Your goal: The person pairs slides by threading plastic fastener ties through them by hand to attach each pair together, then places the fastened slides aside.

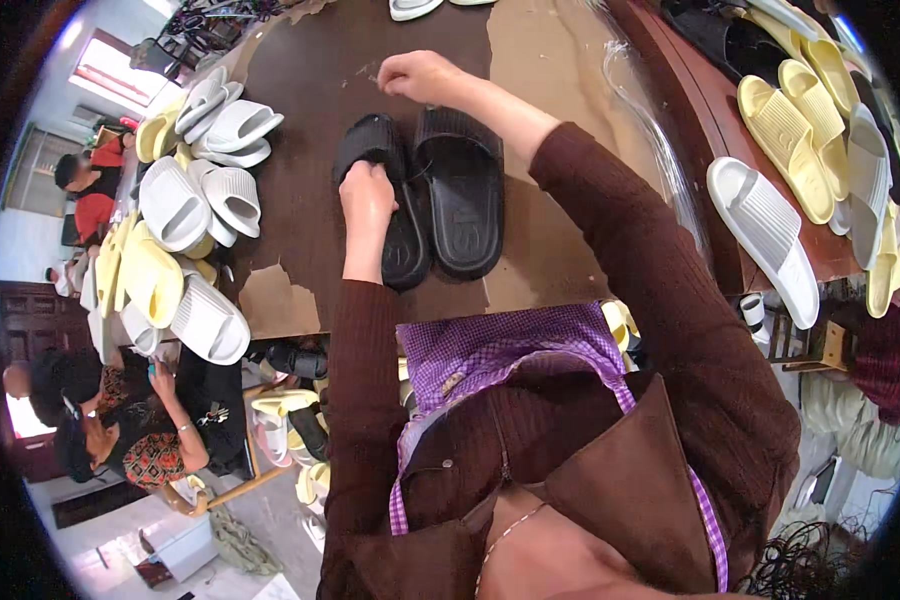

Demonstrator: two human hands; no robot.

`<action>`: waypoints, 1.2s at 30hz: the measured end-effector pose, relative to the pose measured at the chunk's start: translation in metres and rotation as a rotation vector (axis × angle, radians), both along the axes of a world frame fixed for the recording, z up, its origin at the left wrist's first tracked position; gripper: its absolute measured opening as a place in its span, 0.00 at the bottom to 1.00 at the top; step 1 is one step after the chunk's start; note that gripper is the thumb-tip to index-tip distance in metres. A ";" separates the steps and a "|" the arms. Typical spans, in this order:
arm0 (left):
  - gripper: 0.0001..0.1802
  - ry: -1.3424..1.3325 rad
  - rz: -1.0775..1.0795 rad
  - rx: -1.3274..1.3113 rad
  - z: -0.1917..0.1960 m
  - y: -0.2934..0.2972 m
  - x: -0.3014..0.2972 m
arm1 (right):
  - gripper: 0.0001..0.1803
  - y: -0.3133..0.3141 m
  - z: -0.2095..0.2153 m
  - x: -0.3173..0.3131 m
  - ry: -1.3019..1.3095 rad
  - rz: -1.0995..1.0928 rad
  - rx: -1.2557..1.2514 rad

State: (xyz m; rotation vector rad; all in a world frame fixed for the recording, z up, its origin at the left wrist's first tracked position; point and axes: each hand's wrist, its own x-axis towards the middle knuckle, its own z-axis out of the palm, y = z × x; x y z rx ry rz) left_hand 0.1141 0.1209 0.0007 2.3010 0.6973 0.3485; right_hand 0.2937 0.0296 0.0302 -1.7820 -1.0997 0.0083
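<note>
Two black slide sandals lie side by side on the brown tabletop in front of me, straps at the far end. My left hand is closed on the left black slide, its fingers tucked under the ribbed strap and hidden there. Beyond the straps, my right hand hovers over the table with its fingers curled together in a pinch. Whatever those fingertips hold, if anything, is too small to make out. The right slide touches neither hand.
White slides and yellow slides are piled along the table's left side. More yellow slides and a white slide lie on the right. Clear plastic strands run nearby. A seated person works at lower left.
</note>
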 end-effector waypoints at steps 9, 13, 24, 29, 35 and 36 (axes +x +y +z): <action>0.16 0.051 0.042 -0.191 0.013 -0.004 0.002 | 0.09 0.052 -0.019 0.023 -0.178 0.405 -0.432; 0.16 0.024 0.067 -0.282 0.011 0.001 -0.004 | 0.10 0.049 -0.014 0.010 -0.091 0.413 -0.494; 0.13 -0.093 -0.054 -0.511 0.020 -0.003 -0.018 | 0.07 0.009 -0.002 0.008 -0.282 -0.088 -0.193; 0.12 -0.457 -0.182 -0.178 0.048 -0.013 0.004 | 0.06 -0.020 0.009 -0.034 -0.217 -0.041 0.064; 0.13 -0.288 -0.261 -0.442 0.056 -0.009 0.044 | 0.06 -0.030 0.000 -0.054 -0.078 0.003 0.246; 0.13 -0.245 -0.299 -0.445 0.058 -0.007 0.048 | 0.06 -0.031 -0.001 -0.053 -0.042 -0.004 0.256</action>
